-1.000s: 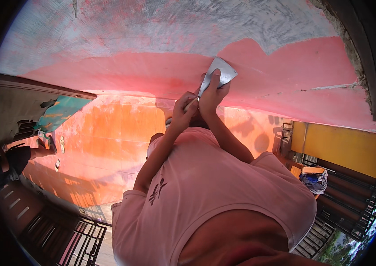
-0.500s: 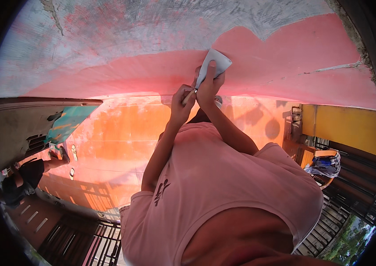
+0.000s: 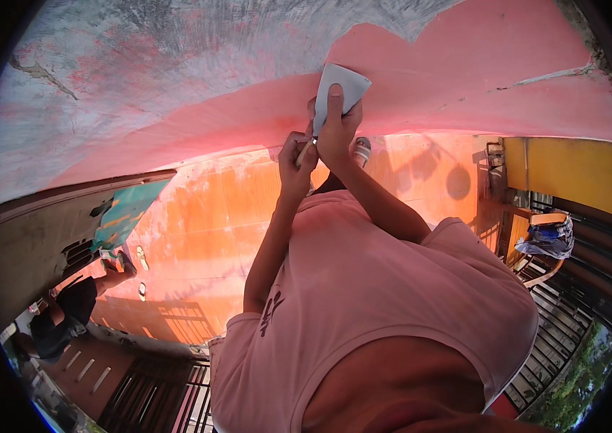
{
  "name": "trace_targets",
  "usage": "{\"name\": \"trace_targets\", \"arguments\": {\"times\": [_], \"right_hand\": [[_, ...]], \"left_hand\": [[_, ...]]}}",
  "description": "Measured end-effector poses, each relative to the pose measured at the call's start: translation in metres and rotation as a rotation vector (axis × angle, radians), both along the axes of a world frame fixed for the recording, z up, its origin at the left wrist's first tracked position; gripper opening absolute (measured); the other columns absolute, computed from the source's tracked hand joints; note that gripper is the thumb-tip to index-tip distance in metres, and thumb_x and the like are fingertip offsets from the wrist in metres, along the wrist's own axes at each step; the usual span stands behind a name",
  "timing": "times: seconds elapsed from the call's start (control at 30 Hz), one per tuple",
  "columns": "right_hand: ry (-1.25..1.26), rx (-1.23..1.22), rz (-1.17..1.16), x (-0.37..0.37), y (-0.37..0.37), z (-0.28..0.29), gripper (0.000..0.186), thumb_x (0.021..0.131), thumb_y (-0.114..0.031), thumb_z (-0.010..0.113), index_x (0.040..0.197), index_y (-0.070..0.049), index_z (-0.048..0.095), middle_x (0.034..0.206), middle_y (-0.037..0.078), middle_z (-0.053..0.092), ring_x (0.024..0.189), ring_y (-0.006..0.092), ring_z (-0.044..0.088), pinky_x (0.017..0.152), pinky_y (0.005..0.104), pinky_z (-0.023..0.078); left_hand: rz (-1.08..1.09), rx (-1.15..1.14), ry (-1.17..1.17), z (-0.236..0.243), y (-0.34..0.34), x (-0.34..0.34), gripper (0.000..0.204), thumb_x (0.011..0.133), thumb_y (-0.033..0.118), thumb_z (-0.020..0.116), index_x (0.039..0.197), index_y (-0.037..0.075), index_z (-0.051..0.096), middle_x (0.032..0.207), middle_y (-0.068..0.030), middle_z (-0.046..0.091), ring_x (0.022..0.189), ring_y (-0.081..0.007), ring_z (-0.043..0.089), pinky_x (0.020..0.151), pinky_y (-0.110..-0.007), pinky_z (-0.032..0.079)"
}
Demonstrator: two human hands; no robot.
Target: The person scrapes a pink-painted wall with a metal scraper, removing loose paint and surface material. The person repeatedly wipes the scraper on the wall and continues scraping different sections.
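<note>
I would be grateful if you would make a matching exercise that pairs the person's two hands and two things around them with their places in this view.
Column one
1. Left hand
2. Yellow panel
3. Right hand
4. Teal sheet

Column two
A. On the metal blade of the scraper
B. Toward the picture's left side
C. At the scraper's handle
D. Toward the picture's right side

Right pairs: 1-C, 2-D, 3-A, 4-B.

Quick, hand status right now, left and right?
Left hand: closed, holding the scraper by its pale handle.
Right hand: closed on the scraper's metal blade, thumb lying along its face.
</note>
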State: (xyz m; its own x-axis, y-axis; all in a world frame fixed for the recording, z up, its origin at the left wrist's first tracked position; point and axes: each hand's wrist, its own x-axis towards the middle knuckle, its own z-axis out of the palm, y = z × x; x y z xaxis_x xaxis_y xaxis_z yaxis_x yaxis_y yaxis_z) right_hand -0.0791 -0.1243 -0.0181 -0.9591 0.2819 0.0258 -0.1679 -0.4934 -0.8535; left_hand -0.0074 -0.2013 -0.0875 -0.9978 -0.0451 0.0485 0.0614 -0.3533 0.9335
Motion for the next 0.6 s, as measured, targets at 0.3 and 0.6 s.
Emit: {"name": "trace_targets", "arguments": {"times": [0.3,0.6], "right_hand": [[0.01,0.007,0.03,0.0,0.006,0.01,0.024,0.101,-0.024,0.052,0.1,-0.002,0.046,0.068,0.007,0.055,0.049,0.0099,0.051,0.034,0.0231,0.039],[0.029,0.051,0.059,-0.002,0.009,0.025,0.023,0.101,-0.024,0.052,0.099,-0.002,0.046,0.067,0.007,0.055,0.048,0.0097,0.051,0.033,0.0223,0.037]], "left_hand": [[-0.02,0.066,-0.002,0.007,0.009,0.0,0.013,0.098,0.015,0.056,0.101,0.004,0.049,0.072,0.0026,0.052,0.063,-0.0019,0.041,0.055,-0.02,0.031],[-0.01,0.18,0.019,0.018,0.016,-0.001,0.014,0.098,0.015,0.055,0.1,0.003,0.049,0.069,0.003,0.049,0.061,-0.0018,0.039,0.054,-0.021,0.03]]}}
